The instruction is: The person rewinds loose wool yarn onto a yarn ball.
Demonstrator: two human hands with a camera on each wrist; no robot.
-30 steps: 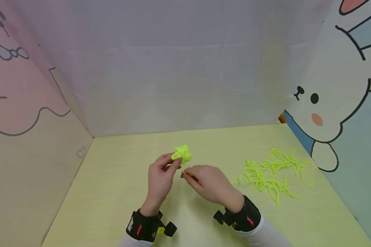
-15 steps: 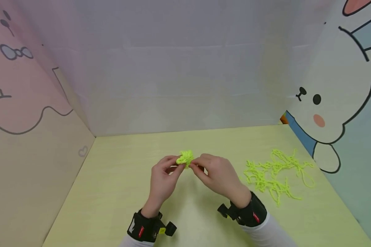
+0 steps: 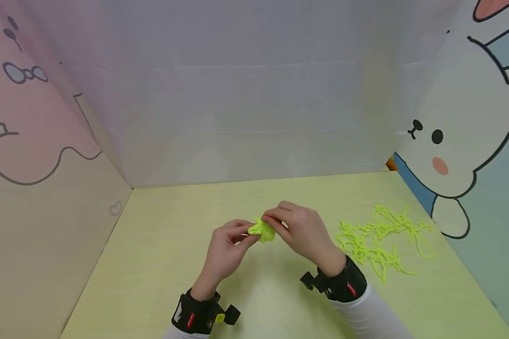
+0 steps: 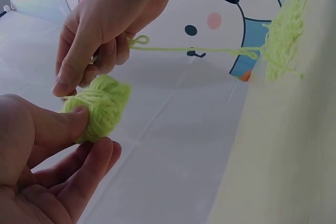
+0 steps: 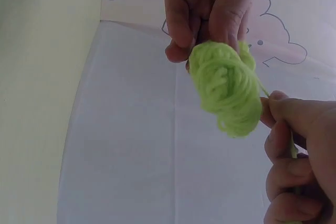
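A small wound ball of neon yellow-green yarn (image 3: 263, 230) is held up above the table between the thumb and fingers of my left hand (image 3: 226, 252). My right hand (image 3: 303, 233) pinches the yarn strand (image 5: 264, 88) between thumb and forefinger, right beside the ball. In the right wrist view the strand runs from the ball into the right fingers and down through the curled palm. From behind that hand, the left wrist view shows the strand (image 4: 189, 50) stretching across to the loose yarn.
A loose tangle of the same yarn (image 3: 377, 235) lies on the right side of the pale yellow table (image 3: 161, 263). A white cloth wall (image 3: 254, 117) rises behind, with printed cartoon panels at left and right. Each wrist wears a black strap (image 3: 343, 282) with a small camera.
My right hand has moved from below and right of the ball, up to its upper right side, carrying the strand around. The left hand has brought the ball slightly right and down.
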